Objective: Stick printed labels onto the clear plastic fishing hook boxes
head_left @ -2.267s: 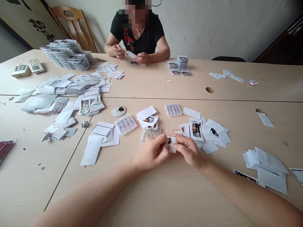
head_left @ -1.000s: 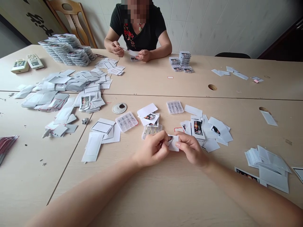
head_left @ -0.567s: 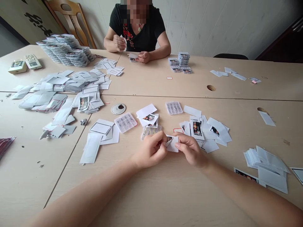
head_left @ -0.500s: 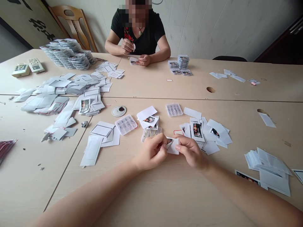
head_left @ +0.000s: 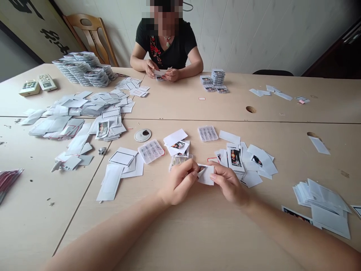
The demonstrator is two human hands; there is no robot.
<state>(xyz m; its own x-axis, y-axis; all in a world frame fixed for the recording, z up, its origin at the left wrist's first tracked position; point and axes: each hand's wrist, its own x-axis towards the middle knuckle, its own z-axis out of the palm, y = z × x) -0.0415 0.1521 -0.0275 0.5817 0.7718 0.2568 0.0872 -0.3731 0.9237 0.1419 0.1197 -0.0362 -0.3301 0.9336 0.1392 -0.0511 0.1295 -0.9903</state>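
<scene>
My left hand (head_left: pixel 179 182) and my right hand (head_left: pixel 228 182) meet low over the light wooden table (head_left: pixel 197 233), both pinching one small white paper card (head_left: pixel 205 175) with a printed picture at its left end. The left fingers grip the card's left edge, the right thumb and fingers its right side. A clear plastic packet with small gold pieces (head_left: pixel 178 159) lies just beyond my left hand. A loose heap of white cards, some printed (head_left: pixel 245 160), spreads just beyond my right hand.
Two clear packets (head_left: pixel 151 150) (head_left: pixel 207 133) and a round metal lid (head_left: pixel 142 134) lie ahead. White cards cover the left side (head_left: pixel 84 113), with stacked packets (head_left: pixel 80 67) behind. A card stack (head_left: pixel 321 203) sits right. A person in black (head_left: pixel 167 49) works opposite.
My hands stay together on the card, with the left fingers working at its left edge. The person opposite raised one hand to the chest and brought it back down to the table.
</scene>
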